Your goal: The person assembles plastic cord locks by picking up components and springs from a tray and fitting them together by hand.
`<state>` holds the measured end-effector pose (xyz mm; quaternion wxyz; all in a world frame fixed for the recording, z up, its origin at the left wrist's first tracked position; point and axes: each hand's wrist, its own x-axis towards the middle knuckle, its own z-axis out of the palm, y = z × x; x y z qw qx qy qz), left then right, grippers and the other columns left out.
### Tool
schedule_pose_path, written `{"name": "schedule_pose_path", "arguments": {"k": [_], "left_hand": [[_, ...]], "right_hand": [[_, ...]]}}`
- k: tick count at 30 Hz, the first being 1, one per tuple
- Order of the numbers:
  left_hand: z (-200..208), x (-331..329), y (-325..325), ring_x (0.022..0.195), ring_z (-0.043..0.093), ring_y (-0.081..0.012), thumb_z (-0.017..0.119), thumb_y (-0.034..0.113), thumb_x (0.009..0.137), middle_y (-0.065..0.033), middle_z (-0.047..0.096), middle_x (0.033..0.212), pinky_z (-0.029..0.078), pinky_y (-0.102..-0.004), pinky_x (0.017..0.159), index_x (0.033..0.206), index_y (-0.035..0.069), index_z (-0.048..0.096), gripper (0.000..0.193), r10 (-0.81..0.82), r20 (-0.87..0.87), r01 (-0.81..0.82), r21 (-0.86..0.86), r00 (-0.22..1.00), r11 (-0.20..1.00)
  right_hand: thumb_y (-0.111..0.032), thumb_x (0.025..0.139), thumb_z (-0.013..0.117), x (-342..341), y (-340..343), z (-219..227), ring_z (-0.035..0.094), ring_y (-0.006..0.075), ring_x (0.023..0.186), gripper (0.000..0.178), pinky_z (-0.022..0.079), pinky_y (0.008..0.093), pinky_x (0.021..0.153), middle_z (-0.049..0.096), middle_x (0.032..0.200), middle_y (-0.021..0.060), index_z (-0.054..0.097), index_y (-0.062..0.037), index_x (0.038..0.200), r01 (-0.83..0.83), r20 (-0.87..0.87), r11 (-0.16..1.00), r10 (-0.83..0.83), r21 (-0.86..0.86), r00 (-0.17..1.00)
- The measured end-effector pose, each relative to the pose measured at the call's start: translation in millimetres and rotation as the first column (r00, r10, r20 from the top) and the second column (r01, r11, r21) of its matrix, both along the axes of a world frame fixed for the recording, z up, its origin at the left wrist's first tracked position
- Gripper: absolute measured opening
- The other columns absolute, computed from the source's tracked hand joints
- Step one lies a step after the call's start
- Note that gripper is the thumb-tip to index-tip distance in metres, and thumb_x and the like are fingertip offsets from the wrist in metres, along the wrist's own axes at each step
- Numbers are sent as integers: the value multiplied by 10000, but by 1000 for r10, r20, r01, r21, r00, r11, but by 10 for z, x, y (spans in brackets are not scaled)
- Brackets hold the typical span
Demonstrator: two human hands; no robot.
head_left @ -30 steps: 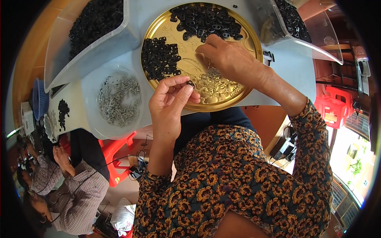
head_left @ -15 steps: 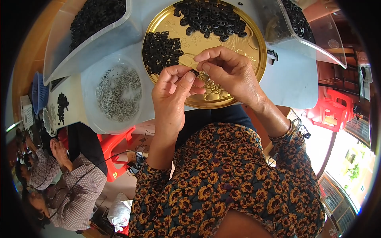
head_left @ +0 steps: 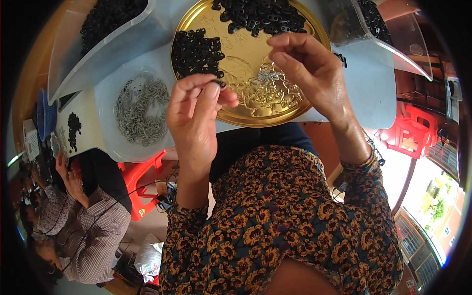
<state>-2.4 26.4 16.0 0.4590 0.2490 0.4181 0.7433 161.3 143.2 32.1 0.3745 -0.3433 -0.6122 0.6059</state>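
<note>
Here, the left hand [head_left: 193,113] is pinching a small black plastic piece [head_left: 219,84] between thumb and forefinger, and that piece is sitting above the near left part of a round, shiny gold-coloured tray [head_left: 238,45]. The right hand [head_left: 317,71] is hovering over the tray's right side, its grip released, with thumb and forefinger standing apart.

On the tray, a heap of small black angular pieces [head_left: 196,51] is lying at the left, a pile of larger black oval pieces with holes [head_left: 263,18] is spreading along the far side, and a small cluster of silver metal bits [head_left: 268,76] is resting between the two hands. Left of the tray, a round translucent plastic bowl [head_left: 133,153] is holding many short silver metal pins [head_left: 141,123]. Two translucent plastic bins, one at the far left [head_left: 101,61] and one at the far right [head_left: 397,55], are containing more black parts. Everything is standing on a pale blue tabletop [head_left: 371,91].
</note>
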Motion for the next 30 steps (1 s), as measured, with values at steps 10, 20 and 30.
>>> {"name": "schedule_pose_path", "arguments": {"k": [10, 20, 30], "left_hand": [[-220, 42, -312, 779, 618, -184, 545, 2, 922, -110, 605, 940, 525, -322, 698, 1048, -11, 543, 126, -148, -27, 146, -60, 989, 987], [-203, 40, -249, 777, 638, -170, 585, 23, 918, -104, 624, 877, 554, -310, 719, 1043, -32, 538, 144, -138, 17, 139, -123, 990, 983], [-203, 19, -231, 789, 629, -162, 572, 27, 924, -95, 620, 900, 540, -301, 716, 1038, -21, 541, 128, -155, 9, 155, -147, 988, 977]], "right_hand": [[-131, 846, 664, -4, 210, -161, 633, 211, 674, 130, 504, 319, 619, 642, 824, 72, 657, -38, 937, -282, 469, 837, 35, 469, 883], [-211, 859, 647, -637, 451, -272, 642, 278, 745, 144, 512, 373, 648, 630, 872, 62, 678, -85, 920, -441, 598, 566, -118, 696, 792], [-190, 834, 613, -688, 533, -252, 658, 305, 726, 139, 536, 399, 643, 623, 836, 102, 644, -55, 820, -610, 754, 480, -190, 630, 629]]}}
